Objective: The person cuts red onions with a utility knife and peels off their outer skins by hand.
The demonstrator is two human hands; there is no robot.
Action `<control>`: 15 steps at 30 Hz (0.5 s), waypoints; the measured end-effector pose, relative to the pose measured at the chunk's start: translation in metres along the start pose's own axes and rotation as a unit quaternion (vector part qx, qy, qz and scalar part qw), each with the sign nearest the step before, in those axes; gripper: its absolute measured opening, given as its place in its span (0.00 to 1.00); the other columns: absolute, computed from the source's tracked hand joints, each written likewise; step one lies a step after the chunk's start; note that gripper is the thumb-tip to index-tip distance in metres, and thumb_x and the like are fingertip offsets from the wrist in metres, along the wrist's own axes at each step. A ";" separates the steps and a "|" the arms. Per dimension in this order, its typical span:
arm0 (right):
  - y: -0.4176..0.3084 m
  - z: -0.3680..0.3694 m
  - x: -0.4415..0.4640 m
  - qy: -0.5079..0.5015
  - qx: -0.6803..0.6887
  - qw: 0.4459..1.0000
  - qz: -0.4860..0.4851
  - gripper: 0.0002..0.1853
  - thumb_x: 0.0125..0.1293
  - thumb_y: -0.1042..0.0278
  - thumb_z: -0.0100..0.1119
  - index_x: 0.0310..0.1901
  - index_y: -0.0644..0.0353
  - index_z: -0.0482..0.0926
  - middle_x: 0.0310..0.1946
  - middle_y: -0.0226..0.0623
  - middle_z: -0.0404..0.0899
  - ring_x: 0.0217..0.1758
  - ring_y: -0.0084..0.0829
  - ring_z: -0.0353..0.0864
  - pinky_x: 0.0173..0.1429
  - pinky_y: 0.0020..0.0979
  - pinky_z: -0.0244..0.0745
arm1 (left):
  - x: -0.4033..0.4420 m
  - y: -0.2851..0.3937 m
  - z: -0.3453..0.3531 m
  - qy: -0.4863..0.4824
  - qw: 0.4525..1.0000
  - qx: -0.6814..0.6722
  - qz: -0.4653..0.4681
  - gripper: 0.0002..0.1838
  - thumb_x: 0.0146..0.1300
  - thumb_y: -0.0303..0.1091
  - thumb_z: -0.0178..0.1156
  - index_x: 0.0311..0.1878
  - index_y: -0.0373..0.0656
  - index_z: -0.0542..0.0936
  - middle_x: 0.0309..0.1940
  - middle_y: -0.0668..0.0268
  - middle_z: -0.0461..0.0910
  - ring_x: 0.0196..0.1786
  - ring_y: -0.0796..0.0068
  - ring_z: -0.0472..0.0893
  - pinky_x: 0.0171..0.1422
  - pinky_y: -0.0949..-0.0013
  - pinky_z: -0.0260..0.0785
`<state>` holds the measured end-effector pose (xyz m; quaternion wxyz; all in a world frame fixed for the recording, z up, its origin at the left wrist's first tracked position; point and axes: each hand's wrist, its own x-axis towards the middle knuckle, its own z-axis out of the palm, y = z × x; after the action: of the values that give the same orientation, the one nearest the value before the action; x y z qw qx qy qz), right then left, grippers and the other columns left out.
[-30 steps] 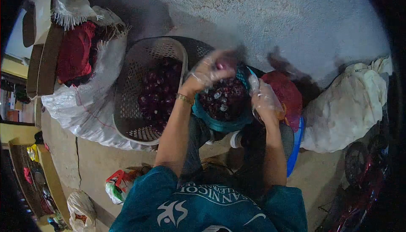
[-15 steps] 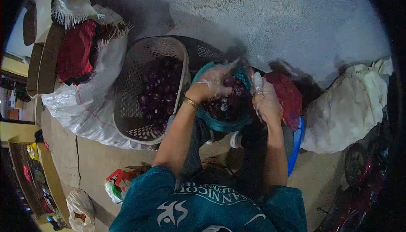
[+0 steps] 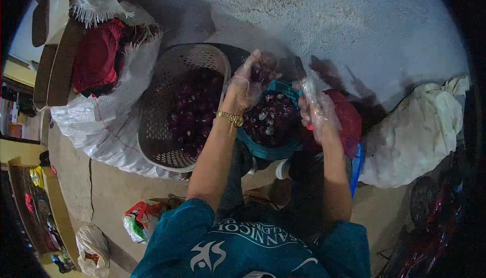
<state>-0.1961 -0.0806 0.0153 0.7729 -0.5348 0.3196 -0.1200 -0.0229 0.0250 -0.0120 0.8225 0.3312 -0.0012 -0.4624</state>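
My left hand (image 3: 244,83), in a clear plastic glove with a gold watch at the wrist, is closed around a red onion (image 3: 266,67), blurred by motion. It is raised over the far left rim of a teal basket (image 3: 271,152) heaped with red onions (image 3: 268,118), several showing pale cut ends. My right hand (image 3: 319,108), also gloved, grips a knife (image 3: 299,68) whose dark blade points up and away; a spot of red shows under the fingers. To the left, a large beige perforated basket (image 3: 152,141) holds many dark purple red onions (image 3: 195,113).
White woven sacks stand at the left (image 3: 114,111) and right (image 3: 417,136). A red mesh sack (image 3: 347,118) and a blue edge (image 3: 357,169) sit beside my right forearm. A rough wall (image 3: 344,14) rises ahead. Plastic bags (image 3: 139,222) lie on the floor behind left.
My left hand has lifted from inside the teal basket, up and away, with an onion in it. My right hand has shifted slightly; the knife blade now points more upward.
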 end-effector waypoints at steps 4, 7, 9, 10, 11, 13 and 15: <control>-0.012 0.007 0.012 0.013 -0.064 0.997 -0.031 0.13 0.70 0.56 0.52 0.47 0.55 0.75 0.22 0.19 0.69 0.16 0.11 0.60 0.16 0.16 0.54 | -0.004 -0.002 0.000 -0.029 0.994 -0.100 0.031 0.18 0.60 0.50 0.62 0.41 0.46 0.78 0.35 0.68 0.78 0.42 0.70 0.76 0.50 0.64 0.71; -0.001 0.012 0.020 0.055 -0.071 0.992 -0.089 0.12 0.70 0.57 0.51 0.47 0.55 0.75 0.22 0.20 0.67 0.16 0.11 0.60 0.16 0.15 0.55 | -0.006 0.001 0.002 -0.027 0.996 -0.084 -0.010 0.17 0.61 0.50 0.60 0.42 0.48 0.77 0.37 0.66 0.77 0.44 0.65 0.76 0.50 0.59 0.71; 0.008 0.008 0.024 0.036 -0.087 0.991 -0.091 0.13 0.71 0.56 0.50 0.47 0.55 0.73 0.23 0.21 0.67 0.16 0.11 0.60 0.16 0.15 0.55 | 0.000 -0.002 -0.001 -0.008 0.993 -0.114 -0.006 0.14 0.64 0.47 0.57 0.39 0.45 0.77 0.39 0.62 0.78 0.48 0.62 0.76 0.58 0.53 0.70; 0.011 0.005 0.025 0.021 -0.101 0.991 -0.091 0.13 0.71 0.56 0.49 0.48 0.55 0.72 0.23 0.22 0.67 0.16 0.12 0.60 0.16 0.15 0.56 | 0.003 -0.003 -0.004 -0.008 0.994 -0.113 -0.007 0.14 0.64 0.47 0.57 0.39 0.45 0.77 0.39 0.62 0.78 0.48 0.62 0.76 0.58 0.53 0.70; 0.013 0.003 0.025 0.023 -0.099 0.991 -0.088 0.13 0.71 0.56 0.49 0.48 0.55 0.72 0.23 0.22 0.67 0.16 0.12 0.60 0.16 0.15 0.56 | 0.007 -0.005 -0.007 -0.042 0.989 -0.141 -0.004 0.14 0.64 0.46 0.57 0.37 0.45 0.77 0.39 0.63 0.78 0.47 0.62 0.76 0.58 0.52 0.69; 0.004 0.004 0.020 -0.052 -0.048 0.996 -0.058 0.15 0.72 0.55 0.46 0.51 0.56 0.72 0.27 0.25 0.71 0.19 0.13 0.64 0.18 0.18 0.59 | 0.004 -0.005 0.002 -0.077 0.982 -0.170 -0.003 0.14 0.64 0.46 0.57 0.35 0.44 0.77 0.38 0.63 0.78 0.46 0.61 0.76 0.59 0.51 0.68; 0.004 0.006 0.021 -0.063 -0.055 0.993 -0.077 0.16 0.72 0.53 0.45 0.50 0.56 0.72 0.26 0.24 0.71 0.19 0.13 0.64 0.19 0.18 0.59 | 0.000 -0.002 0.010 -0.001 0.988 -0.155 -0.002 0.13 0.64 0.45 0.57 0.35 0.44 0.77 0.37 0.62 0.78 0.45 0.60 0.77 0.61 0.49 0.67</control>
<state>-0.1770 -0.0856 0.0056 0.7494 -0.6062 0.2341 -0.1272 -0.0276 0.0187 -0.0050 0.8628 0.1995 0.0705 -0.4592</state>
